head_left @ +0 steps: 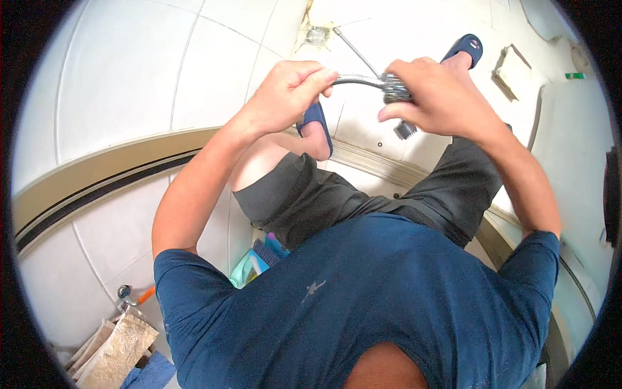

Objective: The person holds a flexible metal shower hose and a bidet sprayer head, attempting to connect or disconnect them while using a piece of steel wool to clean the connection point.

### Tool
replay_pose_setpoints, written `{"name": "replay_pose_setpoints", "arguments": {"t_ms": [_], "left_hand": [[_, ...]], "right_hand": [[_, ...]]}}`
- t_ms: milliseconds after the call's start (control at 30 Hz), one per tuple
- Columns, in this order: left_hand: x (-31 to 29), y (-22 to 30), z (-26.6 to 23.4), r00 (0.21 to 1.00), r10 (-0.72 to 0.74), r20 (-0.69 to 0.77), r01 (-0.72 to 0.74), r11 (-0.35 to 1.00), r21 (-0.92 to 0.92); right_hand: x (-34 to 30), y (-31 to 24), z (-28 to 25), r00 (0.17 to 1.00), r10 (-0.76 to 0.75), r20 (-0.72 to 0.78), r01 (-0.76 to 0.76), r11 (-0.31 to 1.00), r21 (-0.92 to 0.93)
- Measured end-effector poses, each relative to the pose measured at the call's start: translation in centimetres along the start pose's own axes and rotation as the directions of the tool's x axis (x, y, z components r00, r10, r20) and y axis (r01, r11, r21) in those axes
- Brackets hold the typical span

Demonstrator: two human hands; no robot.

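My left hand (291, 91) pinches one end of a short stretch of grey, ribbed flexible cable (358, 80) between thumb and fingers. The stretch runs across to a bundle of dark metallic coils (395, 89), which my right hand (440, 97) grips with the thumb below. Both hands are raised in front of me, above the floor. Below the right hand shows a dark ribbed piece (406, 130); whether it joins the coils is hidden. A thin grey rod (356, 50) slants from the far floor toward the coils, and I cannot tell if it touches them.
A square fitting (317, 35) sits on the stained far floor. Blue slippers (315, 123) are on my feet, astride a raised door track (376, 161). A pale square piece (514, 70) lies at right. Cleaning items (262, 259) and towels (113, 350) are at left.
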State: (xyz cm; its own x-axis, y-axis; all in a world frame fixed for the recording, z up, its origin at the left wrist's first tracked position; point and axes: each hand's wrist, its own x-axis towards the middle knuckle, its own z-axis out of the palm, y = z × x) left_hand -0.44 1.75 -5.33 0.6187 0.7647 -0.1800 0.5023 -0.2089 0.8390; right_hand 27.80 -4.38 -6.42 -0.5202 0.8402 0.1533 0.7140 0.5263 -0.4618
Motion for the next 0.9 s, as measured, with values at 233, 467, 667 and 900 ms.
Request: {"name": "replay_pose_setpoints", "arguments": {"t_ms": [233,467,667,900], "left_hand": [[1.0,3.3,2.6,0.927,-0.259,0.273,0.369,0.765,-0.528],[-1.0,5.5,3.0,0.904,-0.334,0.268,0.420,0.568,-0.708],[-2.7,4.2,3.5,0.896,-0.302,0.326,0.431,0.406,-0.806],[-0.5,5.0,4.9,0.903,-0.328,0.279,0.380,0.305,-0.873]], "right_hand": [[3.8,0.3,3.3,0.927,-0.140,-0.348,0.050,0.966,-0.255],[3.6,4.1,1.1,0.845,-0.335,-0.416,0.186,0.915,-0.359],[0.3,8.8,0.4,0.891,-0.123,-0.437,-0.078,0.908,-0.413],[5.8,1.1,1.9,0.724,-0.398,-0.564,0.261,0.914,-0.310]]}}
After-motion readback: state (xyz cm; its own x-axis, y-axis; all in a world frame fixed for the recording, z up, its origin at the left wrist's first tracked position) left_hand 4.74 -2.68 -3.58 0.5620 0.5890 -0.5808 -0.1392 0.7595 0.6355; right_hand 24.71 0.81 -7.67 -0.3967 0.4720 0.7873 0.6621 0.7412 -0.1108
